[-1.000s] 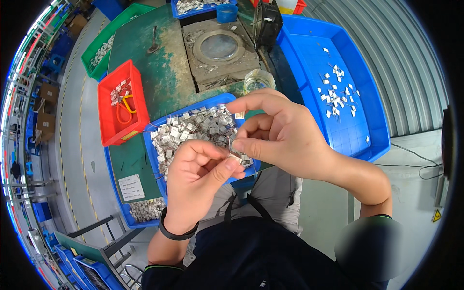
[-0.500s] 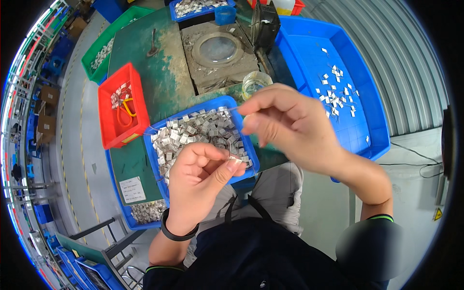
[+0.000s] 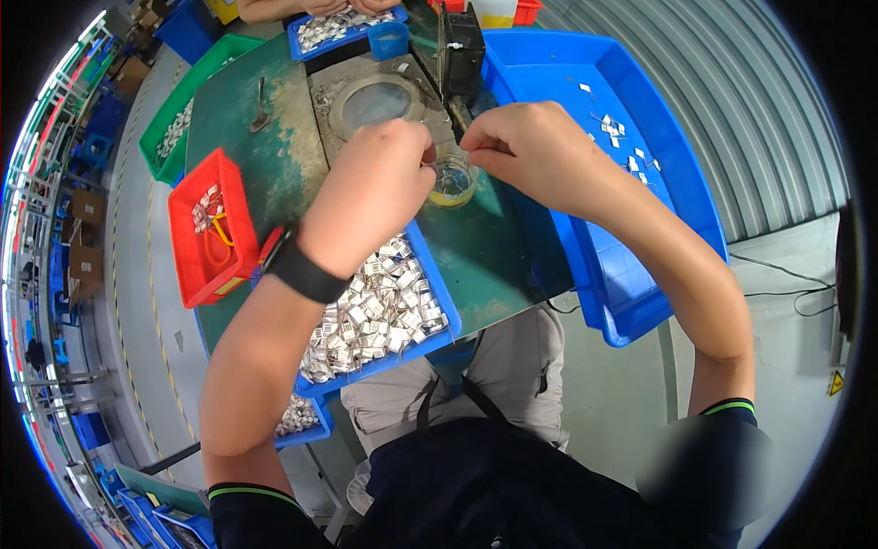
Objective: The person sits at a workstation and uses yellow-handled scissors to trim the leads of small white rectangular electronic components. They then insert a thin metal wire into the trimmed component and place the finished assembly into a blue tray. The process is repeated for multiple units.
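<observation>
Over the far side of the blue tray (image 3: pixel 437 284), my left hand (image 3: pixel 380 183) is closed, its fingertips turned toward a clear jar (image 3: pixel 451 190) with yellowish contents. My right hand (image 3: pixel 526 146) pinches just right of the jar's rim. Whatever lies in either set of fingertips is hidden or too small to make out. Small white block-like parts with thin wire leads (image 3: pixel 375 316) are heaped in the tray, partly covered by my left forearm. Beneath my right forearm stands a large blue tray (image 3: pixel 631 284) with similar parts scattered in it.
Beyond the jar, a round grey disc (image 3: pixel 375 105) is set in a worn plate, beside a dark upright panel (image 3: pixel 462 57). A red bin (image 3: pixel 187 261) and a spoon (image 3: pixel 261 112) are at left. Another person's hands (image 3: pixel 327 7) are over a far blue tray (image 3: pixel 302 50).
Both my hands have moved forward to the jar; the left one went from over the near tray, where a small white part showed at its fingertips. Another person's hands have come into view at the far tray.
</observation>
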